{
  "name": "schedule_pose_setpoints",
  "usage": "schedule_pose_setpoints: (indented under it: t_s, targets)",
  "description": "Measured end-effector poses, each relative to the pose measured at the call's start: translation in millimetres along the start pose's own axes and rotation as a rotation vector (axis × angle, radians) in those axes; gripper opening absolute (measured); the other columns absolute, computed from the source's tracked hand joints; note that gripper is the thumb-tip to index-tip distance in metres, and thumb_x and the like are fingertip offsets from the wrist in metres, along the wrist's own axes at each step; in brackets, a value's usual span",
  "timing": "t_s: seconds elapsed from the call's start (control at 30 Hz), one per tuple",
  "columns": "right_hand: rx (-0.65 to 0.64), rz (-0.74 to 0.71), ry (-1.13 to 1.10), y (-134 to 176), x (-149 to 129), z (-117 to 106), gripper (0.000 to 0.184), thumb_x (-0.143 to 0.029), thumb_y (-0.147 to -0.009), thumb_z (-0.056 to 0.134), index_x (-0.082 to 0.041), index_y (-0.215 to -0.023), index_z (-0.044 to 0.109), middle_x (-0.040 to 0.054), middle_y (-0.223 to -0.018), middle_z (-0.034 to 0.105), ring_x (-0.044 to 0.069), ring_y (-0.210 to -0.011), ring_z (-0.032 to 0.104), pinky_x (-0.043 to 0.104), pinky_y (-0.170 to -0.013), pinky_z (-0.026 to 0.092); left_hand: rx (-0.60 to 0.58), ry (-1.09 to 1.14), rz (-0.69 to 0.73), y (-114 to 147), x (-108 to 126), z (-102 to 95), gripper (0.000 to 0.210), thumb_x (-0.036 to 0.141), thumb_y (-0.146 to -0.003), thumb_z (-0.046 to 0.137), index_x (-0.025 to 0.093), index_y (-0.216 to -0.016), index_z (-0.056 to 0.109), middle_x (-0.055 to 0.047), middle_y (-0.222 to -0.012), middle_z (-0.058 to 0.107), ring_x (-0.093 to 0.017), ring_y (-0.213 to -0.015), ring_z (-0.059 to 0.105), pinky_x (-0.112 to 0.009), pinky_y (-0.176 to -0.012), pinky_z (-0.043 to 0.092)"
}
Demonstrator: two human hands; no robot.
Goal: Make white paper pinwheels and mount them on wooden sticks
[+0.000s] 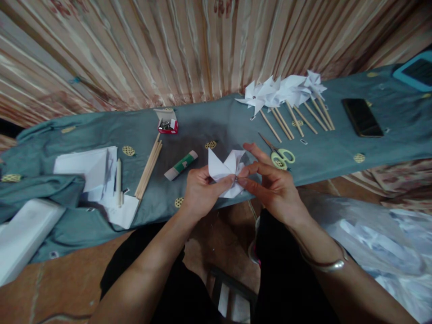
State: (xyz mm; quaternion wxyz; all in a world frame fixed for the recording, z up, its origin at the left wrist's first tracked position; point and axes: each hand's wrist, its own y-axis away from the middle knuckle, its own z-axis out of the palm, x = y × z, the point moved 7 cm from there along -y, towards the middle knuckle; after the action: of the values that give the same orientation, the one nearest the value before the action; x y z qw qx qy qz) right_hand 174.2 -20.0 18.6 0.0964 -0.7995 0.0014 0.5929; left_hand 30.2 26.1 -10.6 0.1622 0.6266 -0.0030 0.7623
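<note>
Both hands hold a white paper pinwheel (222, 167) over the front edge of the cloth-covered table. My left hand (205, 189) grips it from the left, with the thumb pressed near its centre. At that same centre, the thumb and index finger of my right hand (273, 186) pinch a small pin, though its shape is mostly hidden. Some of the right hand's other fingers are raised. Scissors (282, 158) with pale green handles lie just beyond the right hand. A green and white glue stick (181, 165) rests to the left of the pinwheel.
Finished pinwheels on sticks (286, 92) lie in a row at the back right, beside a phone (362, 117). Leftward are a red box of pins (168, 126), wooden sticks (148, 168), paper sheets (83, 168) and a white pen-like stick (119, 182). A plastic bag (357, 234) stands at lower right.
</note>
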Motion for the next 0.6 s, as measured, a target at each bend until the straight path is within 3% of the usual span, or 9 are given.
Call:
schedule_pose_setpoints:
  t_s: [0.6]
  targets:
    - [0.044, 0.041, -0.013, 4.8, 4.8, 3.5, 0.005, -0.027, -0.08, 0.067, -0.024, -0.084, 0.065, 0.0033, -0.147, 0.043, 0.027, -0.139, 0.036, 0.05, -0.115, 0.025, -0.041, -0.064, 0.074, -1.7, -1.4, -3.1, 0.015, 0.025, -0.058, 0.08, 0.018, -0.07, 0.075, -0.002, -0.072, 0.074, -0.015, -0.062, 0.064, -0.026, -0.062, 0.052]
